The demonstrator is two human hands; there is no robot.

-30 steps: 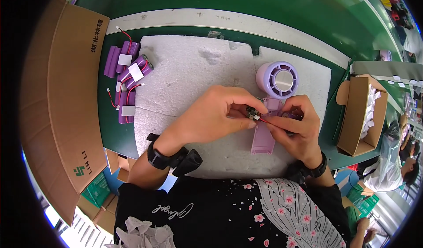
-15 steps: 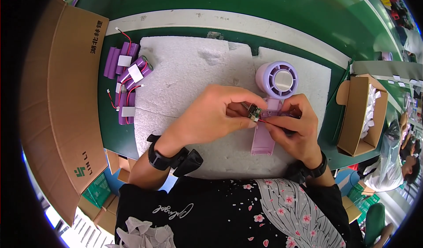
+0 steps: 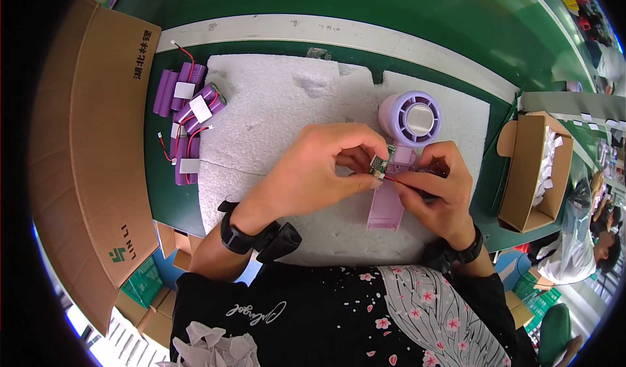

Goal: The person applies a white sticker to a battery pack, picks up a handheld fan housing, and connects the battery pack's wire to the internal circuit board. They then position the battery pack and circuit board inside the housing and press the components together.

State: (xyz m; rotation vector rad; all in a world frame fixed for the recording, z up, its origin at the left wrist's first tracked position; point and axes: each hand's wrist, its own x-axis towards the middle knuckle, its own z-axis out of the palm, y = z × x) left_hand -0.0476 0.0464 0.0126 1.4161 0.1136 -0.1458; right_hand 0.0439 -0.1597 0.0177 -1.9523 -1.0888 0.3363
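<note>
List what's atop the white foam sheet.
On the foam sheet: lilac fan, pink handle shell, battery pack overlapping one edge. The right hand hides part of the shell; anything beneath the left hand is covered.

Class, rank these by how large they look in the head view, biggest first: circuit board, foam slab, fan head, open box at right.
1. Foam slab, though partly hidden
2. Open box
3. Fan head
4. Circuit board, partly covered by fingers
</note>
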